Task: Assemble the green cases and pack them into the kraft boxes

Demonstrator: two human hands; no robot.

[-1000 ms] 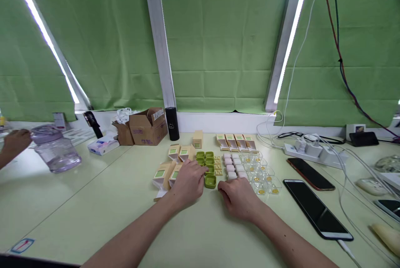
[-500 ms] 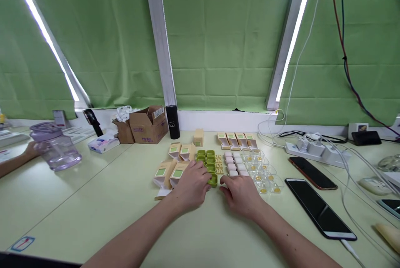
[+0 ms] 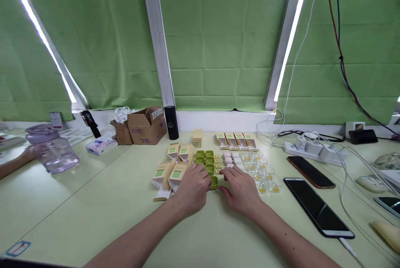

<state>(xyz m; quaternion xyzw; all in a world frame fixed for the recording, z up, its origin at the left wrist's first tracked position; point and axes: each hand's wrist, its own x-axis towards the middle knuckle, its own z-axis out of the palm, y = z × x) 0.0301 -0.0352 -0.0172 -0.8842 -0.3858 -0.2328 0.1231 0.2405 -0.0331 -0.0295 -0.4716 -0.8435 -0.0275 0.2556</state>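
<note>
My left hand is closed, its fingertips on the left side of a small green square box, the nearest of its kind. Beyond that one, several more green boxes stand in two columns, some partly hidden by the hand. My right hand has its thumb and index finger apart. Its index fingertip is at the near end of the small yellow pieces; contact is hard to tell. Just past the right hand's knuckles are small pink blocks and white blocks, with clear plastic pieces beside them.
Open kraft-paper cartons lie left of the boxes, and more cartons stand behind. Phones, a power strip and cables are at right. A cardboard box, black cylinder and purple jug stand left, near another person's hand.
The nearest green box has come slightly toward me, away from the others, with my left hand. My right index finger has moved forward to the yellow pieces. The view has shifted slightly.
</note>
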